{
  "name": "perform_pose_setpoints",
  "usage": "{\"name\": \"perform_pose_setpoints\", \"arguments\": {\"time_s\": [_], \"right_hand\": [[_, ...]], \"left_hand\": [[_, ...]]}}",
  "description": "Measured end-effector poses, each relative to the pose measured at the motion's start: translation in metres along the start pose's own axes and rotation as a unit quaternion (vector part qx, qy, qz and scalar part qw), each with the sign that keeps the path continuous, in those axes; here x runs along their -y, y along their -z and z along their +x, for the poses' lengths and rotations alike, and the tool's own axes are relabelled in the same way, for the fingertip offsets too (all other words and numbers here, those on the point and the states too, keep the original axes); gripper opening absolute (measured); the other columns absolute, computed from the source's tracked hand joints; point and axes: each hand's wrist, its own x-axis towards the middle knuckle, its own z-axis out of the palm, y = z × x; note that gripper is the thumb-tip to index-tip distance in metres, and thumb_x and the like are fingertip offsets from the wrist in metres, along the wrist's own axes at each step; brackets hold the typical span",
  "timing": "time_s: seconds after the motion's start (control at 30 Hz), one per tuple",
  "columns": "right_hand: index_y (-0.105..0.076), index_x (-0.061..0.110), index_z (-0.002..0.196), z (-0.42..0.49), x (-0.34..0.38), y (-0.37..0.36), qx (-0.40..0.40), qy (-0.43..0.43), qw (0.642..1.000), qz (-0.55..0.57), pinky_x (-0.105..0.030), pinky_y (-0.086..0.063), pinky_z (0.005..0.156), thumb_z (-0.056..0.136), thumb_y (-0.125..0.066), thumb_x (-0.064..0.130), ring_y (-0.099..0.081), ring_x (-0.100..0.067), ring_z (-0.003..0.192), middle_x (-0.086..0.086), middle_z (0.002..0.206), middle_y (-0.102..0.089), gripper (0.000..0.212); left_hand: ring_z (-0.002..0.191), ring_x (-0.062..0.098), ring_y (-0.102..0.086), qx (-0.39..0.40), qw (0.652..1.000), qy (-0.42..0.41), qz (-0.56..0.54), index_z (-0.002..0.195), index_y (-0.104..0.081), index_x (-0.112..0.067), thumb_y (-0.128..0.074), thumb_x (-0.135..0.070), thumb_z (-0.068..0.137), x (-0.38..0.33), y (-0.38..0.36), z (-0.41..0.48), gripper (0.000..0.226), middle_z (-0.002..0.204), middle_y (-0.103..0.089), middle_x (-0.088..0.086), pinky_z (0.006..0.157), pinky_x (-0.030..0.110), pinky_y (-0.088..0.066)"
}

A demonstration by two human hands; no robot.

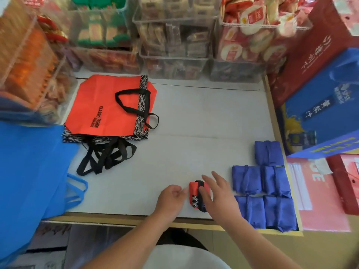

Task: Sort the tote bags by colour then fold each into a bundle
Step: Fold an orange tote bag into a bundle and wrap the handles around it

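Tote bags [104, 105] in red are lying flat, stacked far left, unfolded; five blue bundles [246, 179] are sitting done at right, while spread right hand [217, 191] is resting on one red bundle [193, 188] near the surface's [194, 117] front edge, left hand [171, 197] loosely curled beside it.

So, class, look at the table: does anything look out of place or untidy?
Yes: the top red bag lies turned sideways to those under it, handles pointing right, while the black handles beneath splay in a tangle toward the near edge.
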Motion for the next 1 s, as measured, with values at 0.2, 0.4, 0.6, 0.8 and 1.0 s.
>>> {"name": "perform_pose_setpoints", "arguments": {"time_s": [0.2,0.4,0.6,0.8,1.0], "right_hand": [[-0.057,0.027,0.141,0.019,-0.001,-0.033,0.065,-0.005,0.998,0.024,-0.024,-0.035,0.109,0.101,-0.056,0.045,-0.043,-0.013,0.136,0.009,0.141,-0.053,0.044],[-0.064,0.027,0.134,0.014,0.01,-0.03,0.05,-0.026,0.998,-0.022,-0.03,-0.042,0.107,0.099,-0.057,0.048,-0.048,-0.014,0.131,0.009,0.137,-0.059,0.041],[-0.066,0.032,0.129,0.058,0.086,-0.015,0.046,-0.028,0.996,-0.074,-0.031,-0.046,0.098,0.1,-0.045,0.06,-0.056,-0.011,0.123,0.014,0.134,-0.061,0.046],[-0.07,0.034,0.101,0.121,0.21,-0.04,0.075,0.007,0.994,0.079,-0.027,-0.051,0.087,0.1,-0.055,0.044,-0.068,-0.006,0.1,0.016,0.1,-0.073,0.018],[-0.071,0.025,0.119,0.164,0.269,-0.086,0.067,0.135,0.988,0.036,-0.033,-0.045,0.103,0.103,-0.052,0.042,-0.053,-0.014,0.127,0.007,0.128,-0.062,0.03]], "left_hand": [[0.1,0.012,-0.068,0.017,1.0,0.02,0.01,0.128,-0.055,-0.03,-0.06,-0.039,0.1,0.008,0.067,-0.014,0.03,0.118,-0.064,-0.006,0.098,0.038,-0.056],[0.1,0.012,-0.068,-0.001,1.0,0.017,-0.02,0.133,-0.055,-0.025,-0.058,-0.036,0.102,0.009,0.109,-0.015,0.033,0.117,-0.062,-0.009,0.099,0.038,-0.056],[0.108,0.01,-0.063,-0.097,0.992,-0.084,0.005,0.128,-0.066,-0.019,-0.061,-0.028,0.101,-0.009,0.182,0.015,0.029,0.119,-0.066,-0.006,0.102,0.032,-0.051],[0.106,0.021,-0.061,-0.267,0.952,-0.145,0.049,0.111,-0.069,-0.012,-0.067,-0.017,0.095,-0.032,0.288,0.076,0.017,0.11,-0.059,-0.002,0.096,0.032,-0.047],[0.129,0.034,-0.048,-0.265,0.952,-0.075,0.129,0.135,-0.057,-0.008,-0.067,-0.025,0.093,-0.022,0.353,0.134,0.047,0.139,-0.052,0.014,0.111,0.041,-0.039]]}}
